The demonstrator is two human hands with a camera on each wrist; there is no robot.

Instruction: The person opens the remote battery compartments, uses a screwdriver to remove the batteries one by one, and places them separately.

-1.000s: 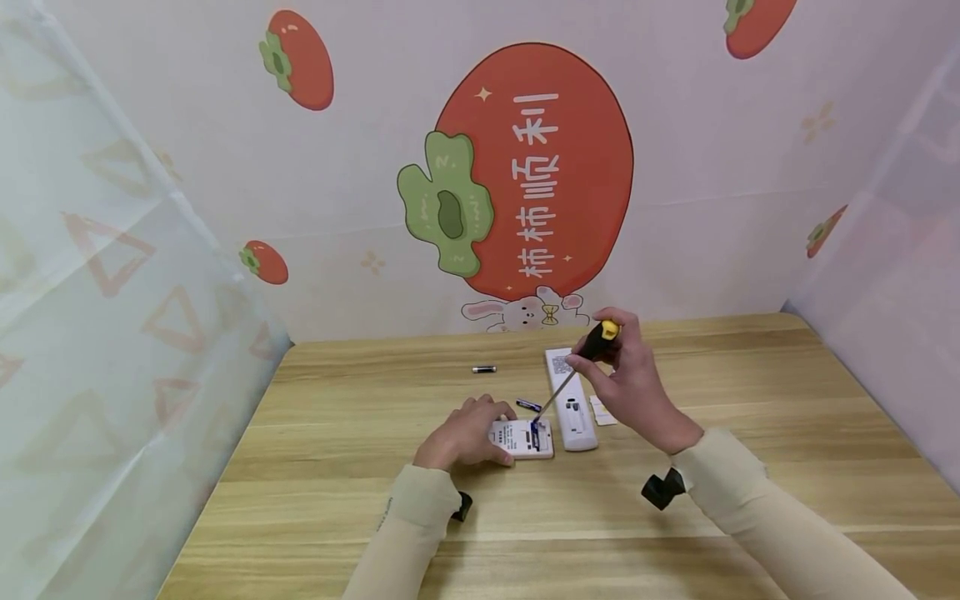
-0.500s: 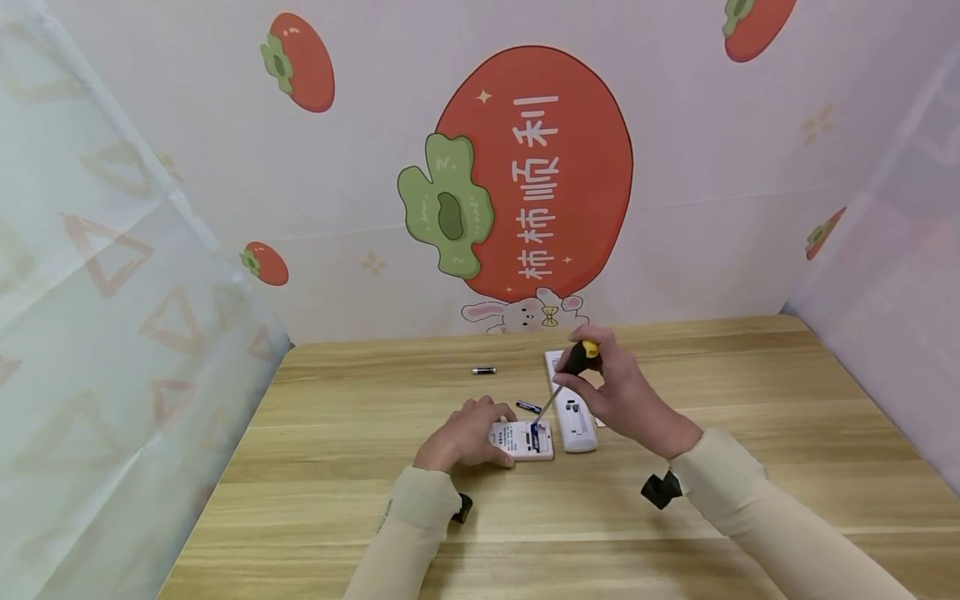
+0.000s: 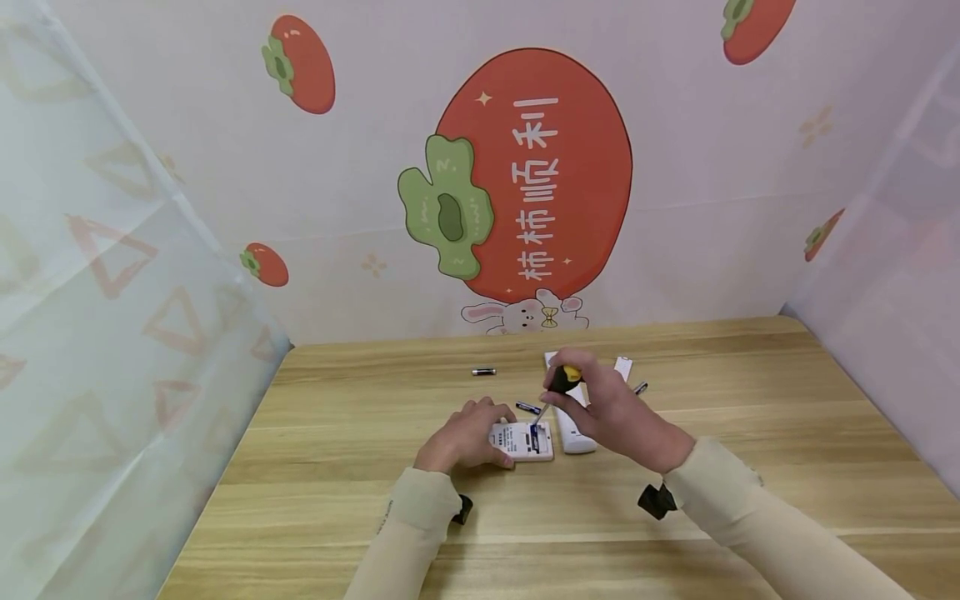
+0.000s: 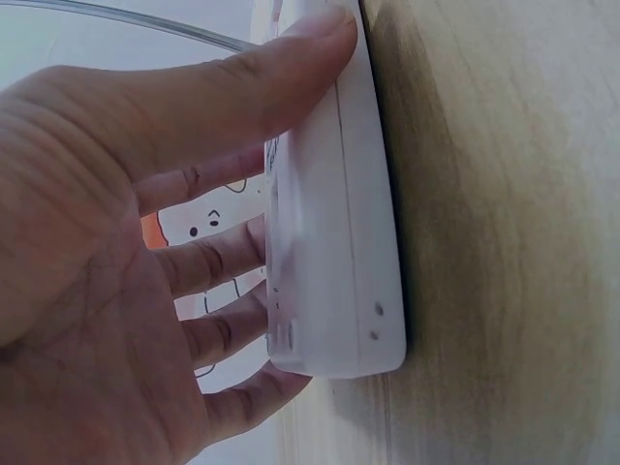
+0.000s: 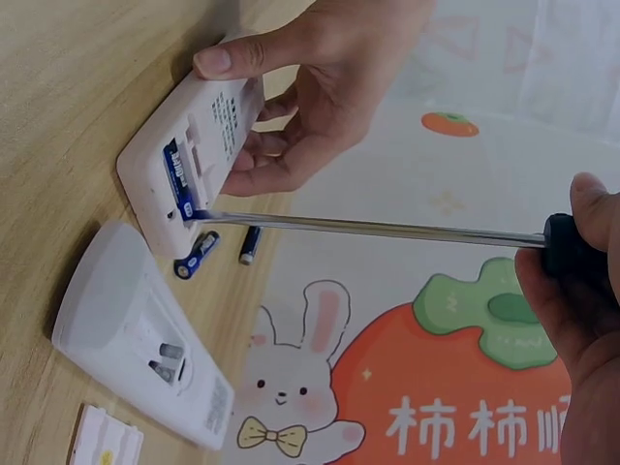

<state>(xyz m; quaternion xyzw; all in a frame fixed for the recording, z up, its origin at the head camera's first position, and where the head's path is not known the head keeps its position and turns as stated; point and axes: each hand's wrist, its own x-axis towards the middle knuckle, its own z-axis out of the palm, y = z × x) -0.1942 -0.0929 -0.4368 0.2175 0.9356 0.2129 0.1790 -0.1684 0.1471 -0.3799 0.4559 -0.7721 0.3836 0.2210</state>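
Note:
My left hand [image 3: 468, 433] grips a small white remote control [image 3: 517, 437] by its two long sides, thumb on the near side and fingers on the far side. It lies back-up on the table, its battery compartment uncovered. One blue battery [image 5: 177, 179] sits inside, beside a vacant slot. In my right hand [image 3: 611, 412] is a screwdriver with a black and yellow handle [image 3: 564, 380], pinched between thumb and fingers. The metal shaft [image 5: 387, 232] slants down leftward, its tip right at one end of the blue battery in the right wrist view.
A longer white remote control [image 3: 574, 438], its compartment uncovered, lies just right, partly under my right hand. Loose batteries lie behind: a blue one [image 3: 528, 407] near the small remote, a dark one [image 3: 483, 372] farther back, another [image 3: 641, 387] at right. A white cover [image 3: 623, 366] lies near it.
My right hand has come down and left, bringing the screwdriver's handle lower while the tip stays at the battery. A cover and a battery behind the hand now show. My left hand has not moved.

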